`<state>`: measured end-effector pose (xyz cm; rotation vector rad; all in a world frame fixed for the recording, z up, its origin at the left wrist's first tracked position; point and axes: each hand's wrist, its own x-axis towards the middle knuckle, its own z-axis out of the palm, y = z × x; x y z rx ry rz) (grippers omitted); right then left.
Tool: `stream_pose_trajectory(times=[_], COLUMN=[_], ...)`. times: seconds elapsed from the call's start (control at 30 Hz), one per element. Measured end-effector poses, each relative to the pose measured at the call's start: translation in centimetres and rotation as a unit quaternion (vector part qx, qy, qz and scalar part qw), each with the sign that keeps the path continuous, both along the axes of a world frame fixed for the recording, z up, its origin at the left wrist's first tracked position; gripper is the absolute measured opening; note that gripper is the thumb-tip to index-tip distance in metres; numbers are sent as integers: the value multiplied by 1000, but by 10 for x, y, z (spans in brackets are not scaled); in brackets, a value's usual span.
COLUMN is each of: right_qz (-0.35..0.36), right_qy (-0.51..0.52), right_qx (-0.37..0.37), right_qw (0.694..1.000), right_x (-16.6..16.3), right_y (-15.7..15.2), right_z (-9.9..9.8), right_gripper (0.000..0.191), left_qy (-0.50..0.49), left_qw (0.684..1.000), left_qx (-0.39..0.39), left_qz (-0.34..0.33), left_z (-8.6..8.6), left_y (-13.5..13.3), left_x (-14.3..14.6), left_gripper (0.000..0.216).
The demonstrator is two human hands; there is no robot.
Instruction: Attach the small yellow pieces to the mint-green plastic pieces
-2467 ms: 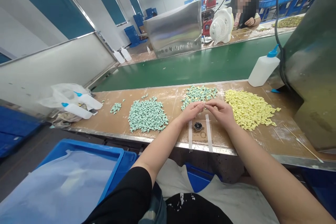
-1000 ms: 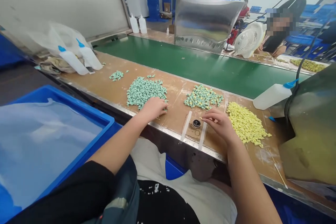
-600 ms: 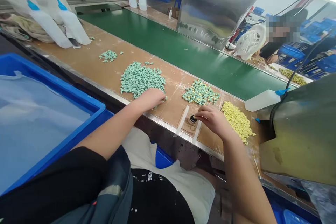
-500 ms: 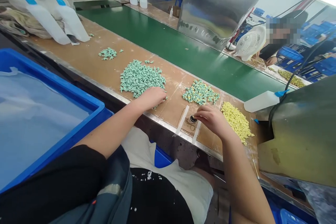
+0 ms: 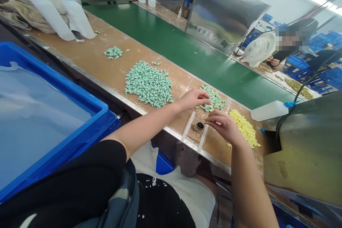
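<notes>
My left hand (image 5: 194, 99) is closed, its fingertips in front of the pile of green pieces with yellow parts (image 5: 217, 102); whatever it pinches blends into that pile. Between the thumb and fingers of my right hand (image 5: 223, 125) is a small yellow piece (image 5: 203, 121). Just left of those fingertips stands a small open pot (image 5: 199, 126) of dark liquid, between two strips of white tape (image 5: 188, 127). A heap of small green pieces (image 5: 149, 84) lies to the left. On the right, loose yellow pieces (image 5: 244, 128) are heaped beside my right wrist.
A green conveyor belt (image 5: 160, 39) runs behind the brown worktop (image 5: 88, 50). White bottles with blue nozzles (image 5: 77, 17) lean at the left, and another bottle (image 5: 269, 110) lies at right. A blue bin (image 5: 107, 114) stands left. Across the belt are a fan (image 5: 258, 50) and a person (image 5: 294, 42).
My left hand has moved right, from the green heap to the pile of green pieces with yellow parts. My right hand has drawn back from the pot with the yellow piece.
</notes>
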<state>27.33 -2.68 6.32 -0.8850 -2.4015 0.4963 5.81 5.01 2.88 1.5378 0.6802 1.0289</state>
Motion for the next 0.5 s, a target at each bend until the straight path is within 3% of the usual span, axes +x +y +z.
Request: stream_pose_trajectory(times=[0.07,0.13,0.23,0.33,0.5], right_qz=[-79,-167,-255,-281,-291], right_qy=[108,205,269,273,237], right_qx=[23,68,114,127,145], right_qw=[991,962,922,911,916], right_x=[5,9,13,15,17], right_y=[5,10,15,16,13], right_z=[-12,-30,-56,-70,-68], right_gripper=[12,13,16,14,11], left_qy=[-25,-23,12,44,70], left_qw=[999,999,999,998,996], left_qx=[-29,-44,-39,-21,-17], left_qz=[-10,-16,-29,-45,-49], left_z=[-12,-23,-35,-41,-40], left_y=[8,10,5,0,0], left_x=[18,29,34,32,32], left_gripper=[28,29,32,35,31])
